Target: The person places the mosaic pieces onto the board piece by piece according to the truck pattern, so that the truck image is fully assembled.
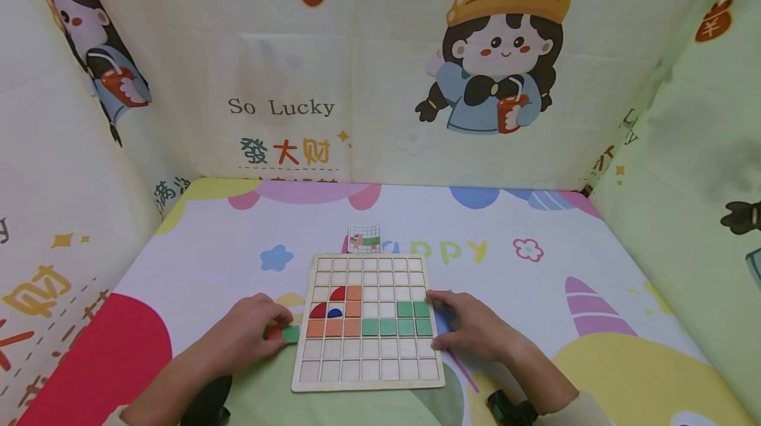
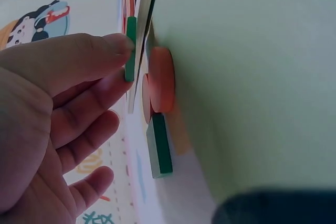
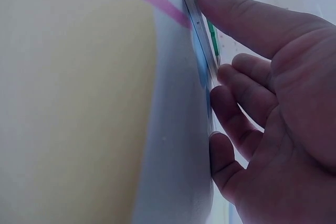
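Observation:
My left hand point(image 1: 252, 327) pinches a green square tile point(image 2: 130, 27) between thumb and fingertips, just off the left edge of a wooden grid board point(image 1: 371, 370). Below that hand, an orange rounded piece point(image 2: 162, 80) and a second green tile point(image 2: 159, 148) lie on the table. My right hand point(image 1: 475, 327) touches the board's right edge with thumb and index fingertip, its other fingers loosely bent. On the board sit orange squares point(image 1: 334, 327), red quarter-round pieces point(image 1: 337, 294), a blue half-round piece point(image 1: 335, 313) and several green squares point(image 1: 388, 327).
Behind the board lies a small picture card point(image 1: 364, 239) with a grid and coloured shapes. A printed cloth point(image 1: 238, 261) covers the table, and patterned cloth walls point(image 1: 380, 82) enclose it at the back and both sides. Dark wrist-worn devices point(image 1: 507, 407) show near the front.

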Motion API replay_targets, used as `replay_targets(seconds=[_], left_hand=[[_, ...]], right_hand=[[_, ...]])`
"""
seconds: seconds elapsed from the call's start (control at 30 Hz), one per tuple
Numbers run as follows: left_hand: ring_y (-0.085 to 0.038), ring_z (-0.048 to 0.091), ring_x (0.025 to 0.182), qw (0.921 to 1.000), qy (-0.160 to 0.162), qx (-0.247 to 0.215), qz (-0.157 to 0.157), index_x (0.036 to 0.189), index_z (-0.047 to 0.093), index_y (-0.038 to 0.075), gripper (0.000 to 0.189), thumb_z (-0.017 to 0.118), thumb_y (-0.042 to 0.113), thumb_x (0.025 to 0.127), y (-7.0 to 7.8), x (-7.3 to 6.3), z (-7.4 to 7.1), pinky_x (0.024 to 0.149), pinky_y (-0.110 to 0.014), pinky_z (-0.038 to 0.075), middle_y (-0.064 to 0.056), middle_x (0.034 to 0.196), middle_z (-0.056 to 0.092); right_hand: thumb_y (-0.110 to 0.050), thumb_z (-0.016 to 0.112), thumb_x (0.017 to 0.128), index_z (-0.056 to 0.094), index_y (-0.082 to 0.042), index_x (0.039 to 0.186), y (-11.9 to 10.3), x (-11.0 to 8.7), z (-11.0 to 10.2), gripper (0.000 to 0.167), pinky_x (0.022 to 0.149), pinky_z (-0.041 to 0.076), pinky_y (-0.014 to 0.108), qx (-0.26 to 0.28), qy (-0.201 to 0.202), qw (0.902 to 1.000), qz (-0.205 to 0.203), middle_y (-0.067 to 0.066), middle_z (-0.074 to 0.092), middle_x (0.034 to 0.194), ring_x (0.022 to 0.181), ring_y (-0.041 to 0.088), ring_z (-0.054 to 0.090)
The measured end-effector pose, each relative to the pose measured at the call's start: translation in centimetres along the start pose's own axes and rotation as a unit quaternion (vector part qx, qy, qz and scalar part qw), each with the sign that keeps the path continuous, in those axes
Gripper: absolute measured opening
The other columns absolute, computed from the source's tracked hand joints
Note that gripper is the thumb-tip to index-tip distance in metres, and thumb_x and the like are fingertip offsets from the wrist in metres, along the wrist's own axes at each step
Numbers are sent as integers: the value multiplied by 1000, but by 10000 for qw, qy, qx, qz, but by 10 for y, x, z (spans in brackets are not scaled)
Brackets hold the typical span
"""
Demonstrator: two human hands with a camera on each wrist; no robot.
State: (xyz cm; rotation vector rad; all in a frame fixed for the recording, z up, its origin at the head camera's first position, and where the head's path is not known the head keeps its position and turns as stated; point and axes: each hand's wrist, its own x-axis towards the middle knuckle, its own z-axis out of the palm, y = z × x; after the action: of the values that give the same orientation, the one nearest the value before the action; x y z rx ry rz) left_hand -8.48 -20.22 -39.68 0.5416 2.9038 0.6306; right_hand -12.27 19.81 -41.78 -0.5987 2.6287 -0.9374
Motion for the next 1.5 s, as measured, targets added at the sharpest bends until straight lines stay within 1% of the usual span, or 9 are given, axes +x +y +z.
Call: replay_targets(seconds=[0.07,0.2,0.43,0.63,0.77,0.87,1.07,1.3,1.5], left_hand=[[-12,52,86,9999,-27,-86,-71,96,75,15,24,87,14,75,1,1,-1,74,-28,53,10,87,58],[-12,52,86,9999,16,-102,-1,98,75,14,25,87,15,76,2,2,-2,74,-27,53,10,88,58],[-14,54,89,9990,227,3,379,99,74,13,22,84,15,79,8,9,-5,76,-33,52,12,90,61],[-14,55,91,9984,268,-99,496,99,75,11,18,80,12,81,16,20,-2,80,-37,51,14,89,63],[-14,55,93,9981,287,-206,500,96,74,13,15,81,13,82,21,28,2,81,-39,50,14,89,64],[-14,54,94,9987,223,-251,383,93,74,17,14,82,15,82,27,34,3,82,-39,50,14,88,62],[-15,54,92,9988,188,-272,349,94,74,15,16,84,16,81,41,44,5,78,-35,50,11,87,62],[-15,52,90,9954,240,-465,804,97,73,12,16,81,15,83,50,52,7,78,-34,49,9,91,62],[-15,53,94,9928,232,-685,957,99,73,12,15,77,10,84,57,59,11,80,-34,50,10,93,63]], right_hand=[[-31,87,76,53,-7,143,0,0,0,79,102,39,54,17,-3,10000,-14,10,58,136,123,31,51],[-30,88,76,53,-6,143,0,1,0,79,103,38,55,74,-4,10000,-32,11,58,136,123,31,51],[-31,88,75,53,-7,143,0,1,0,80,102,39,54,46,-3,10000,-8,11,58,136,121,30,52],[-30,88,76,53,-7,143,0,1,0,80,103,38,55,62,-22,10000,15,11,58,136,123,31,51],[-31,88,75,53,-7,143,0,1,1,80,103,38,56,63,-14,10000,42,11,58,135,123,32,52],[-31,89,75,53,-7,143,0,1,1,80,103,39,55,51,-6,10000,63,10,58,135,122,31,52],[-30,89,75,54,-9,143,-1,1,1,80,103,39,55,17,-1,9999,152,9,59,134,121,29,52],[-30,89,74,54,-8,143,-2,1,1,80,103,38,55,62,-5,9998,165,10,58,135,122,30,52],[-30,89,75,54,-7,142,-1,0,1,80,103,39,56,61,29,10000,47,11,59,135,123,31,52]])
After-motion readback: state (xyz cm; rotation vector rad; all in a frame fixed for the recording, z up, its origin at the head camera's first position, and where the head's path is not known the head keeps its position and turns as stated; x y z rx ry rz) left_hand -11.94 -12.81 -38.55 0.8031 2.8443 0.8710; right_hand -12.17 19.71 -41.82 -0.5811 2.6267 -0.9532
